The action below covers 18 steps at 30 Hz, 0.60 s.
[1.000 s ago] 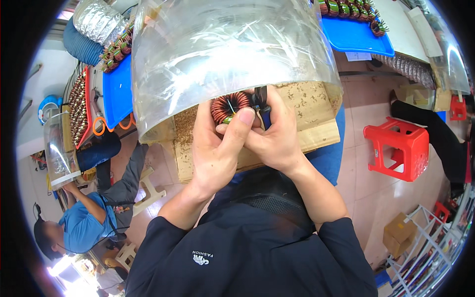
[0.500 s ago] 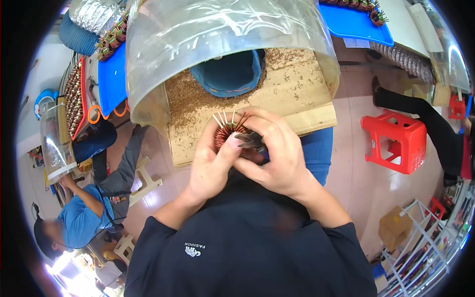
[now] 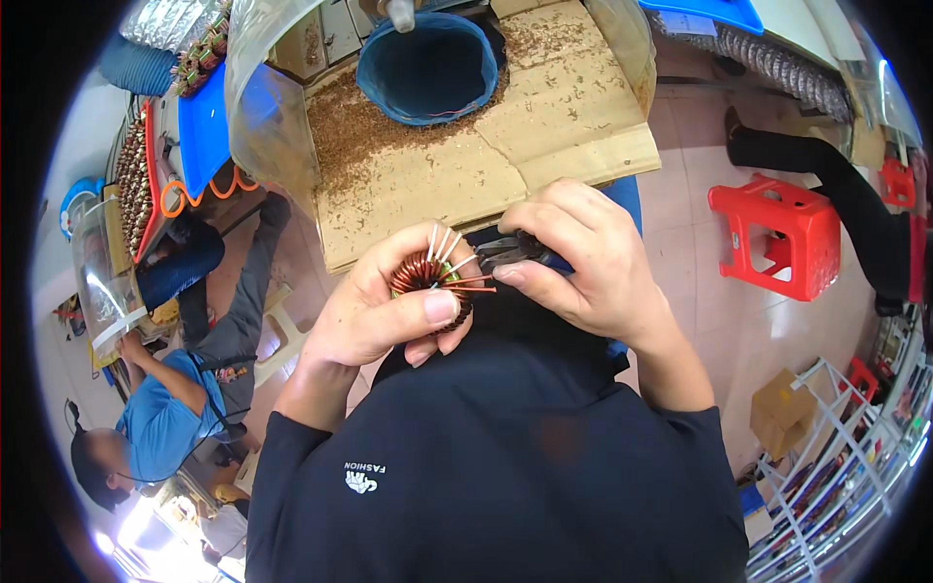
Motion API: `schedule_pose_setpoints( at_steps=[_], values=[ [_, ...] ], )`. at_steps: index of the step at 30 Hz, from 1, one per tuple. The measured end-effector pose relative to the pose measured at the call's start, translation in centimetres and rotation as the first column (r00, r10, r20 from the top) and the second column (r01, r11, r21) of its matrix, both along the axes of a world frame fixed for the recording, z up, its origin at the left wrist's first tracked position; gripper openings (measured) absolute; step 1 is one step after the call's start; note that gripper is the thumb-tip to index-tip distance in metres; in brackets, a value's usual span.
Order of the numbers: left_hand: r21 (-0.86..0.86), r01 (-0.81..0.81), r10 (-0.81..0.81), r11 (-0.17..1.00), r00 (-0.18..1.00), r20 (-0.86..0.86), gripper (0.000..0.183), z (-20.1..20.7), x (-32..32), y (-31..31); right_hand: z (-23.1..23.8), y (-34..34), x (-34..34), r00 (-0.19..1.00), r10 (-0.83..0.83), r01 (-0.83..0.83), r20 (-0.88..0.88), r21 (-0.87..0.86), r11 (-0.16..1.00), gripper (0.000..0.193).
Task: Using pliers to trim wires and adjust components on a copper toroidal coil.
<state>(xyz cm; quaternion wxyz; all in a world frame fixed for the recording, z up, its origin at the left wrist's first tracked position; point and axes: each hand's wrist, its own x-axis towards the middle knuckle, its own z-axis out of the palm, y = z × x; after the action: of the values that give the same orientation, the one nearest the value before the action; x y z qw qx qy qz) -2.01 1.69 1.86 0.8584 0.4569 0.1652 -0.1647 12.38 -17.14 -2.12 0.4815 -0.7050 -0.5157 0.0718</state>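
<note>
My left hand (image 3: 362, 316) is closed around a ring-shaped coil (image 3: 418, 274) wound with copper-coloured wire. Several pale-tipped leads fan upward from the coil, and reddish wire ends stick out to the right. Thumb on the front, fingers behind, the left hand partly covers the ring. In my right hand (image 3: 604, 264) is a pair of dark pliers (image 3: 507, 251), its jaws toward the coil, close to the leads. Whether the jaws touch a lead I cannot tell. The fingers wrap most of the handles and hide them. Both hands are in front of my dark shirt.
Beyond my hands lies a cardboard sheet (image 3: 573, 107) strewn with brown scraps, under a clear curved shield (image 3: 277, 126). A blue-lined bin (image 3: 428, 73) is set into it. A red stool (image 3: 777, 238) stands at right; a person in blue (image 3: 180, 398) sits at left.
The coil has turned and moved left and slightly down with my left hand. My right hand and the pliers have drawn right, apart from it. More of the bin shows as the view shifts.
</note>
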Motion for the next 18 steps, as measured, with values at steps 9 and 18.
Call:
schedule_pose_setpoints(
  at_steps=[9, 18],
  values=[
    [0.001, 0.118, -0.118, 0.993, 0.993, 0.013, 0.026, -0.6, -0.6, -0.8, -0.2, -1.7, -0.8, 0.99, 0.028, -0.024, 0.138, -0.037, 0.999, 0.035],
    [-0.075, 0.322, -0.322, 0.944, 0.947, 0.013, 0.022, -1.2, -0.1, -0.8, -2.2, -2.8, -0.2, 0.986, 0.168, -0.169, 0.01, 0.02, 0.985, 0.033]
  ],
)
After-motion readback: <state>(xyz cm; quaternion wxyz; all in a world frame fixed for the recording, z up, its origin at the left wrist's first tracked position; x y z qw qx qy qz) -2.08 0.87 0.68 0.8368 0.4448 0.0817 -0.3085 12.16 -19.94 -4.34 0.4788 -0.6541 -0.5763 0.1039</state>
